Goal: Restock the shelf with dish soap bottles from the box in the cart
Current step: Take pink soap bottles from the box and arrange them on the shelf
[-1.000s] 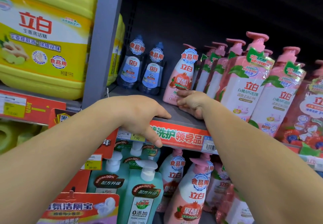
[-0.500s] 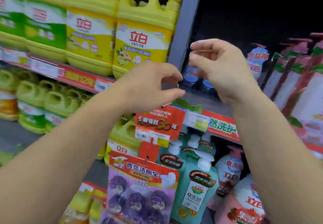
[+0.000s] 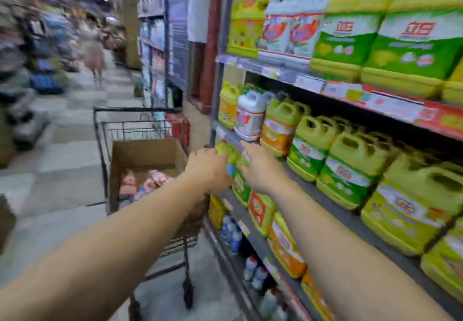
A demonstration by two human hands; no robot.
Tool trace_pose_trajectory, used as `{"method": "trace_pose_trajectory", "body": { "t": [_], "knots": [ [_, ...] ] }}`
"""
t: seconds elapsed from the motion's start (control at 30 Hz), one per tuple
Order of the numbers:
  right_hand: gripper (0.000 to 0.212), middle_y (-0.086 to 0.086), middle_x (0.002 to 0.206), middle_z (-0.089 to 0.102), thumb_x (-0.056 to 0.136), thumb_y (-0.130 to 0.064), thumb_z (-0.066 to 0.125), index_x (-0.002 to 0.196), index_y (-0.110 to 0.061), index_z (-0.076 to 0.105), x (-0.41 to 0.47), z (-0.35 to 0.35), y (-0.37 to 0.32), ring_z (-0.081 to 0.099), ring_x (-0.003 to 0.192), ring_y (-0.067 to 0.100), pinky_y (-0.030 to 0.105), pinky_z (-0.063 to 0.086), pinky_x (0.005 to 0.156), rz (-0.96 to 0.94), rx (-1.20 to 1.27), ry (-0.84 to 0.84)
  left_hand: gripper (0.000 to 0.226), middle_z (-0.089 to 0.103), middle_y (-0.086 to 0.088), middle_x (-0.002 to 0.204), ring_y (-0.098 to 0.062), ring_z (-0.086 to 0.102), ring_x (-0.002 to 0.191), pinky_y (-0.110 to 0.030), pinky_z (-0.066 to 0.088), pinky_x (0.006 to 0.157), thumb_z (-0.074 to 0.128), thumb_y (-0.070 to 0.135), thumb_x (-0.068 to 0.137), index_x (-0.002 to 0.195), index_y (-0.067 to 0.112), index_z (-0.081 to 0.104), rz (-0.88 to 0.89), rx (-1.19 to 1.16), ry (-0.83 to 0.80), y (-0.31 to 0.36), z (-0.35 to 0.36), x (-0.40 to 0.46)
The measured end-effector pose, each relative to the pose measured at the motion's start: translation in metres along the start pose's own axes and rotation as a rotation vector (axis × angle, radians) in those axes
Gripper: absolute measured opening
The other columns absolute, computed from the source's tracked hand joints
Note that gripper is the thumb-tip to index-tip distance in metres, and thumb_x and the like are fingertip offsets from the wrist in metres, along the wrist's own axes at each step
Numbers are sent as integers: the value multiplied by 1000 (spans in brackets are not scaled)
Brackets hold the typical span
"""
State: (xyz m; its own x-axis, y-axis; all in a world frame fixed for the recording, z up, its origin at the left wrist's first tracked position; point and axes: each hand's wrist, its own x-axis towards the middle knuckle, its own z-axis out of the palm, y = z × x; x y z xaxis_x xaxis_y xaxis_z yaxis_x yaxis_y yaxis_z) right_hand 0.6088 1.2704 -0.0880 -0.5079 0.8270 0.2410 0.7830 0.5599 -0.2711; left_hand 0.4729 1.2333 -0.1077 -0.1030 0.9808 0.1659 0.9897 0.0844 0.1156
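Both empty hands, left (image 3: pixel 209 167) and right (image 3: pixel 261 167), reach with loosely released fingers beside the brown cardboard box (image 3: pixel 147 155) of pink bottles (image 3: pixel 147 181).

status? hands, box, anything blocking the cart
Left hand and right hand both out front, empty as far as blur shows. Pink bottles in box, in cart. Nothing between hands and box.

Box (image 3: pixel 147 156) in cart (image 3: pixel 110 130), left of shelf (image 3: pixel 253 233)

Blurred shelf (image 3: pixel 310 196) carries what look like yellow-green jugs (image 3: pixel 350 160).
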Motion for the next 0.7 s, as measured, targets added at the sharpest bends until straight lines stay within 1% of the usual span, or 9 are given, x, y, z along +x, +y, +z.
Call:
{"method": "trace_pose_trajectory", "body": {
  "t": [0.07,0.17,0.23,0.3,0.33,0.4,0.47,0.6,0.7],
  "knots": [
    [67,12,142,46,85,-30,62,146,-22,36,28,38,-24,45,130,32,43,42,103,-19,-41,-53,54,56,-7,124,-31,50,121,-43,38,100,58,57,79,121,22,51,-82,30,-21,-46,16,4],
    [59,10,141,45,91,-24,55,146,-27,35,65,84,-50,44,129,32,43,44,101,-35,-48,-70,52,53,-6,128,-30,46,124,-44,34,102,58,50,82,127,24,49,-165,78,-45,-103,37,15],
    [61,9,145,42,91,-22,53,147,-29,32,89,112,-61,41,133,31,45,40,105,-58,-48,-116,49,55,-4,128,-28,47,124,-44,35,102,57,52,83,124,26,51,-217,74,-44,-134,50,23],
    [65,7,147,39,90,-23,56,149,-29,28,115,137,-67,38,135,29,44,37,107,-103,-62,-162,57,54,-5,131,-29,47,124,-43,36,101,55,59,82,127,25,50,-261,69,-67,-161,66,33],
    [66,5,147,39,91,-23,56,149,-29,28,127,148,-70,37,136,28,43,37,105,-113,-62,-181,61,52,-6,133,-30,46,125,-43,35,103,54,59,83,132,24,47,-275,66,-86,-173,74,38],
    [65,4,147,39,91,-21,55,149,-28,27,156,172,-72,37,135,28,43,36,104,-133,-49,-208,61,50,-7,136,-30,44,127,-43,34,104,54,52,85,137,23,43,-315,72,-107,-198,88,54],
    [66,5,146,39,89,-18,55,149,-28,28,189,195,-70,37,135,29,41,40,105,-146,-32,-236,59,49,-4,137,-28,43,128,-43,33,104,55,45,84,138,24,43,-366,79,-117,-223,100,73],
    [62,5,144,40,91,-20,54,148,-28,30,261,242,-59,38,134,28,41,39,104,-155,1,-316,59,44,-9,143,-30,42,130,-42,34,105,55,50,85,135,22,43,-511,35,-180,-272,129,113],
    [64,5,145,41,90,-23,58,148,-28,30,311,273,-48,39,134,28,41,41,105,-143,12,-410,56,49,-6,136,-29,47,123,-41,40,102,56,52,84,131,23,46,-573,26,-257,-304,151,146]
  ]
}}
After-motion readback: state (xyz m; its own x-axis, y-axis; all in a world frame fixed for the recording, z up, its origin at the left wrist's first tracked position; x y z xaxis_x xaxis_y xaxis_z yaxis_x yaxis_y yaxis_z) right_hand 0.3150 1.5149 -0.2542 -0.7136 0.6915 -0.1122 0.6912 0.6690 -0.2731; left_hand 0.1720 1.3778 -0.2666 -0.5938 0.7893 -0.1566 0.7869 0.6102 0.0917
